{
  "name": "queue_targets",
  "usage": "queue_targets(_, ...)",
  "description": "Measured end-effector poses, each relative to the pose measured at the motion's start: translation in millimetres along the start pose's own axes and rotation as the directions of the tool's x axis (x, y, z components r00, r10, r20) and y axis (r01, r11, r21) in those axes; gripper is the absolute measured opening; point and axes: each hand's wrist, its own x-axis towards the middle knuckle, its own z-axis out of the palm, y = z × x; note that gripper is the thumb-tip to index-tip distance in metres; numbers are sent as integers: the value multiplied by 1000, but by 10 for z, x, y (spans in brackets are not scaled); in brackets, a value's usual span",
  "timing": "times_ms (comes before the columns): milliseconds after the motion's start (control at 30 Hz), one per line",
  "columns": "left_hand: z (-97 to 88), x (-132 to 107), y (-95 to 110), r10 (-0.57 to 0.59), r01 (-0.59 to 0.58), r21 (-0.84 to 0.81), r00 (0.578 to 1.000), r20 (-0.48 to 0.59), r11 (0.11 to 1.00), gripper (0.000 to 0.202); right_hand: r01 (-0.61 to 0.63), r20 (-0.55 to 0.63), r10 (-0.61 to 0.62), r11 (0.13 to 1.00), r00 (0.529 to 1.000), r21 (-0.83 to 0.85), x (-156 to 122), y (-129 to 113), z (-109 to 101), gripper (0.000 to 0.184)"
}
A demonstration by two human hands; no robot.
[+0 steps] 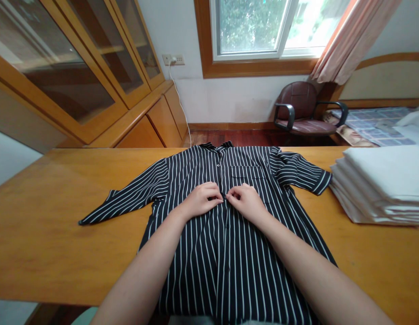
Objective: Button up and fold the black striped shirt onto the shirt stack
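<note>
A black shirt with white stripes (195,253) lies front side up on the wooden table (36,243), its collar toward the far edge. Both sleeves spread outward, and a chest pocket shows on the right half. My left hand (204,198) pinches the shirt's front placket from the left. From the other side, my right hand (245,201) pinches the same placket, its fingertips close to those of the left. A small white button (218,165) sits higher up, below the collar. What exactly lies between the fingertips is too small to make out.
A stack of folded white cloth (381,180) stands at the table's right, touching or nearly touching the right sleeve. Beyond the table are a maroon armchair (300,108), a bed (375,126), a glass-door cabinet (104,58) and a white cord (178,95) plugged into the wall.
</note>
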Motion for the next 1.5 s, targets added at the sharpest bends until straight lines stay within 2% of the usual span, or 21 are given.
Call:
queue_targets(267, 6, -7, -16, 25, -25, -17, 999, -27, 1000, 11, -50, -33, 50, 999, 998, -12, 9, -1, 3, 12)
queue_targets(533, -13, -6, 22, -30, 29, -24, 998, -46, 999, 10, -47, -55, 48, 999, 997, 20, 8, 17, -1, 12)
queue_targets(900, 15, -24, -43, -76, 77, 16, 997, -31, 997, 8, -59, -92, 66, 995, 994, 82, -2, -19, -25, 13)
queue_targets(1500, -9, -4, -15, -107, 107, 8, 994, -8, 994, 8, 53, 5, -53, 990, 999, -131, -37, -32, 21, 12)
